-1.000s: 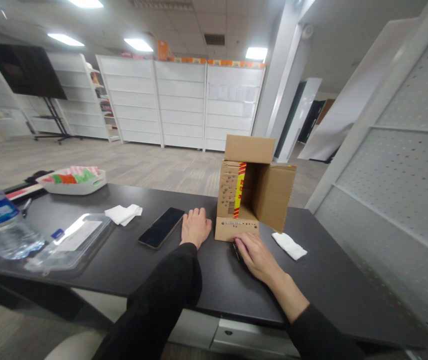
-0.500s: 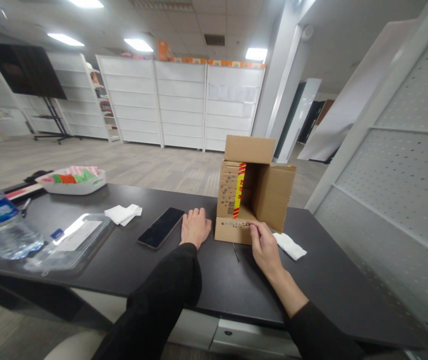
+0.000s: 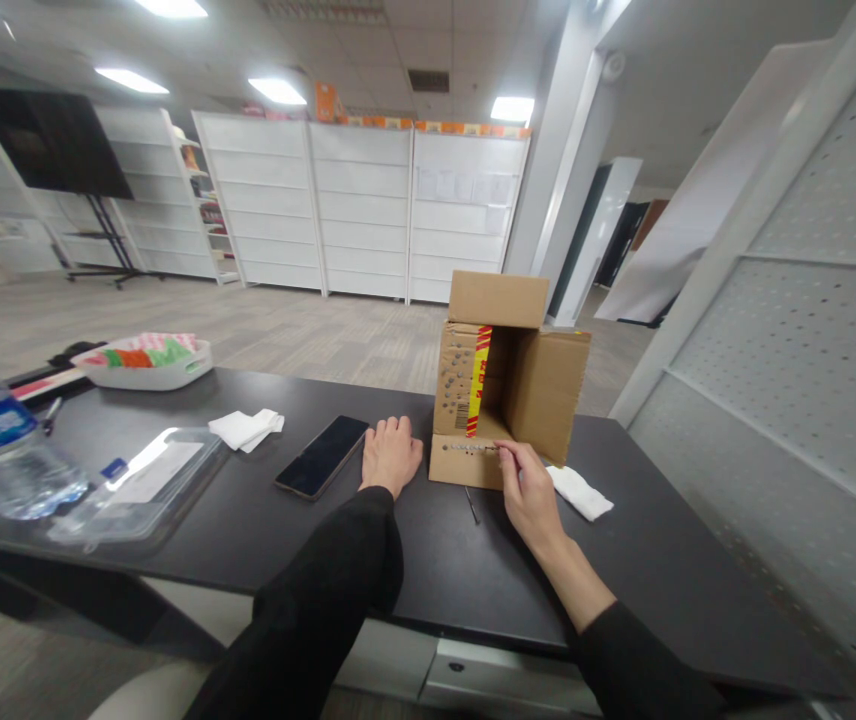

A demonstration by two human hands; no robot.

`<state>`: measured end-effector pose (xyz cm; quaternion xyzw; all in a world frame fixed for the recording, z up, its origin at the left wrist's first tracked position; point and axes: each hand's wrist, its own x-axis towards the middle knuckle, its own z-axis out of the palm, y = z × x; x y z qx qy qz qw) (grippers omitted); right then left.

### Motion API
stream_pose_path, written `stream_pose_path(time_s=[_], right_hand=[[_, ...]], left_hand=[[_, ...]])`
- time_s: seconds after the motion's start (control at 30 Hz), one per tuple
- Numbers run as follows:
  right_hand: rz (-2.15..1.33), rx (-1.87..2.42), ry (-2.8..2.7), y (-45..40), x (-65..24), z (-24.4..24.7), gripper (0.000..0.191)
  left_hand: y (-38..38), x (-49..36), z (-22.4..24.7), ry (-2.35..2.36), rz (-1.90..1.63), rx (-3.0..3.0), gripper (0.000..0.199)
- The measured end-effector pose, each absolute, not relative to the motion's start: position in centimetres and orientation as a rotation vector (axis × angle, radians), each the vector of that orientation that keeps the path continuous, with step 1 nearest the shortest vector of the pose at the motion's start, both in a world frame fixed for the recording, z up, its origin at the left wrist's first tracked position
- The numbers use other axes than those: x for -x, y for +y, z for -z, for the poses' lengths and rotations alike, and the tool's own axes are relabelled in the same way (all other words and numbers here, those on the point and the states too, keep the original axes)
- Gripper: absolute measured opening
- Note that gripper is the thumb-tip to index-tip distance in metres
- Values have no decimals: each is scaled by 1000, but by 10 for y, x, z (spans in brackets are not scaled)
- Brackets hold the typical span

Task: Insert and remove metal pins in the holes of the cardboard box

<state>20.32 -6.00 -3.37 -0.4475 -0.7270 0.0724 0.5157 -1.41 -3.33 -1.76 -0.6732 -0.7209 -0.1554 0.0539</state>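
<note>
Pinching some tiny thing (image 3: pixel 498 447) at the box flap (image 3: pixel 465 466), right hand (image 3: pixel 529 490); left hand (image 3: pixel 392 456) kinda flat near tabletop's (image 3: pixel 443 570) far edge

Clock centered on the left hand (image 3: pixel 392 456), 12 = away from the wearer, all on the desk (image 3: pixel 668 560) unless noted. Box (image 3: pixel 458 385) at 2, front flap (image 3: pixel 465 468) toward the wearer. Right hand (image 3: pixel 529 495) at the flap's right end. Rod (image 3: pixel 471 504) at 4, just before the flap. Right tissue (image 3: pixel 579 492) between 3 and 4, past the right hand. Phone (image 3: pixel 323 457) at 9, just beside; then left tissue (image 3: pixel 246 429), plastic case (image 3: pixel 144 485), bottle (image 3: pixel 12 445) farthest. Basket (image 3: pixel 144 372) at 10, packets (image 3: pixel 143 352) inside. Shelving (image 3: pixel 360 210) at 12, on the floor (image 3: pixel 323 330) behind the desk.
</note>
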Motion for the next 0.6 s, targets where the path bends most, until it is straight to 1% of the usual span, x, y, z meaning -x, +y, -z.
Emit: stream_pose_path(time_s=[0.6], right_hand=[[-125,1058,-1768,-55,-202,35,22]], left_hand=[[-33,15,19,-2172,484,2041,18]])
